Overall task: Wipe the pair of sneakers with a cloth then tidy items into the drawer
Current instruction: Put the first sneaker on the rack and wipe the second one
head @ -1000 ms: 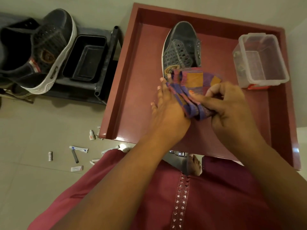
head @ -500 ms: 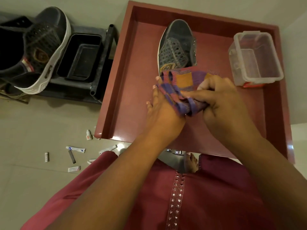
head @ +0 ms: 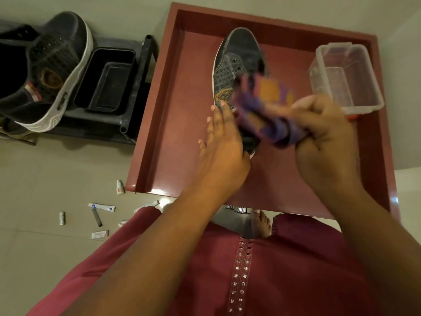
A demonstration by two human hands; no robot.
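Inside the open dark-red wooden drawer (head: 159, 110) lies one grey patterned canvas sneaker (head: 237, 65), toe toward the drawer's back wall; the left hand (head: 224, 144) rests flat-fingered against its side, seemingly to steady it; the right hand (head: 325, 133) has its grip pinching the bunched purple-and-orange checked cloth (head: 266, 106) over the heel, apparently mid-wipe; the second dark sneaker (head: 45, 71) waits left of the drawer; one clear plastic box (head: 346, 76) sits in the drawer's right corner.

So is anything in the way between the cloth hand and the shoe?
Nothing visible. The right hand grips the cloth right over the sneaker in the drawer; the left hand rests beside the shoe.
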